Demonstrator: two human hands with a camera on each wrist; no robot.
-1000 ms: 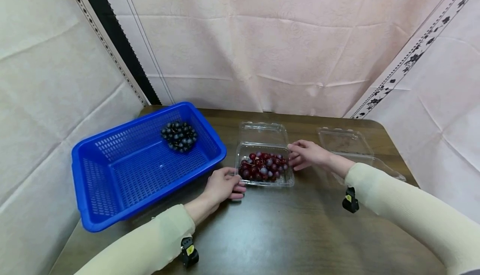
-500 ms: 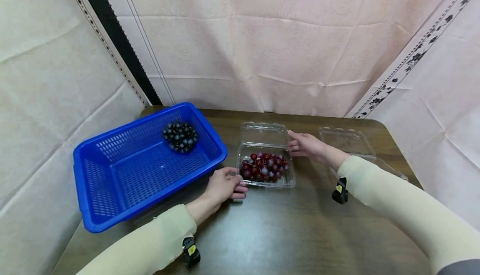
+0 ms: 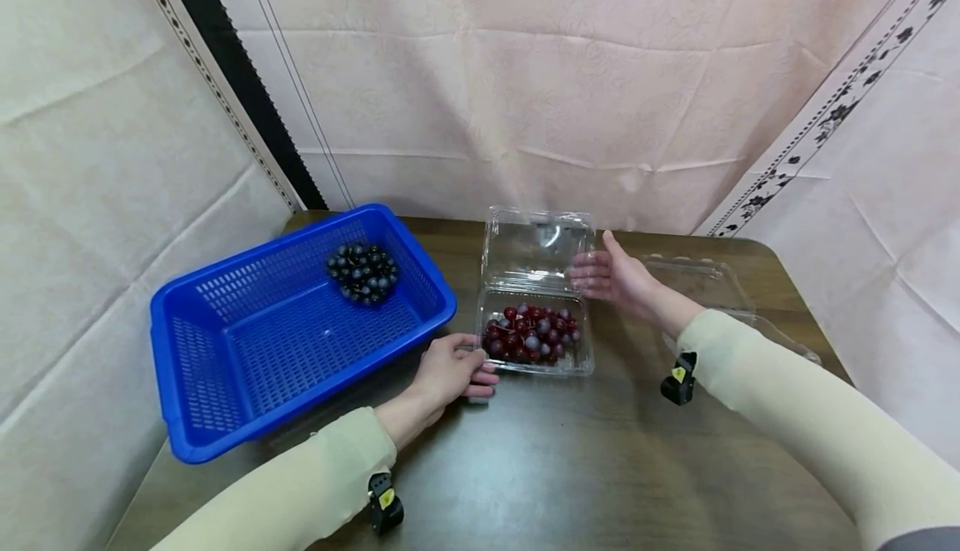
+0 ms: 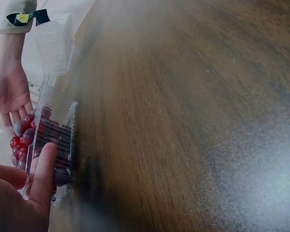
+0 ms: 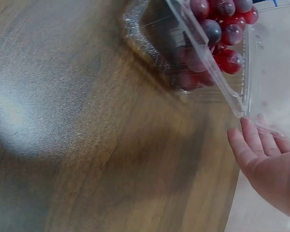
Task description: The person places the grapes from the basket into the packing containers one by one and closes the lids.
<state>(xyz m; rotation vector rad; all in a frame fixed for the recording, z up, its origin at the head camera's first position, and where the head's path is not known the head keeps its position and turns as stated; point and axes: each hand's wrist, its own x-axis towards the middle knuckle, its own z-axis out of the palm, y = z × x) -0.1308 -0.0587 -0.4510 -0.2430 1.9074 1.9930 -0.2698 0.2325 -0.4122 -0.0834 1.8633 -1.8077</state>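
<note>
A clear plastic clamshell box (image 3: 588, 343) stands on the table, its hinged lid (image 3: 536, 247) tilted up at the back. Inside lies a bunch of red grapes (image 3: 528, 334). My left hand (image 3: 446, 376) pinches the box's front-left rim; in the left wrist view, the thumb (image 4: 44, 169) lies against the outer wall. With straight fingers, my right hand (image 3: 618, 280) touches the lid's right side near the hinge. The right wrist view shows those fingers (image 5: 253, 137) along the clear lid (image 5: 275, 77), holding nothing between them.
A blue plastic basket (image 3: 300, 393) stands to the left, with a bunch of dark grapes (image 3: 362, 273) in its back right corner. Another clear clamshell box (image 3: 693, 288) lies open on the right. Light curtains (image 3: 555, 101) hang behind the wooden table (image 3: 570, 459).
The lid has swung up from lying back. My right hand has gone from the box's right rim to the lid, its thumb now pointing up. The left hand has stayed put.
</note>
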